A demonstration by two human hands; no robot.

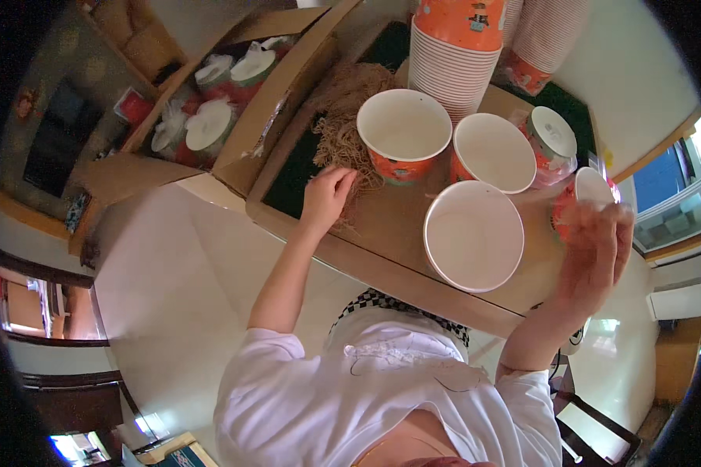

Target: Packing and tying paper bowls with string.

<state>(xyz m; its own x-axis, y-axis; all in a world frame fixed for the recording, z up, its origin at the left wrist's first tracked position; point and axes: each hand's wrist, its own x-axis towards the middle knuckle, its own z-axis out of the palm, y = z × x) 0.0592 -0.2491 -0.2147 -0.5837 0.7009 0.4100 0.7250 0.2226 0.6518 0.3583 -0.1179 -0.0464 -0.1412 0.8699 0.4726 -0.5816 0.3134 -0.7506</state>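
My left hand is closed at the edge of a heap of brown crinkled paper shred, its fingertips pinched on some strands. My right hand, smeared by motion, is raised at the right near a smaller red tub; whether it holds anything is unclear. Between my hands, three white-lined orange paper tubs show their open mouths: one tub beside the shred, another tub to its right, and the nearest tub tilted toward me. Their insides look bare.
A tall stack of nested orange tubs stands behind, with more stacks at the back right. One lidded tub is wrapped in plastic. To the left, an open carton holds several wrapped, lidded tubs. Cardboard covers the table.
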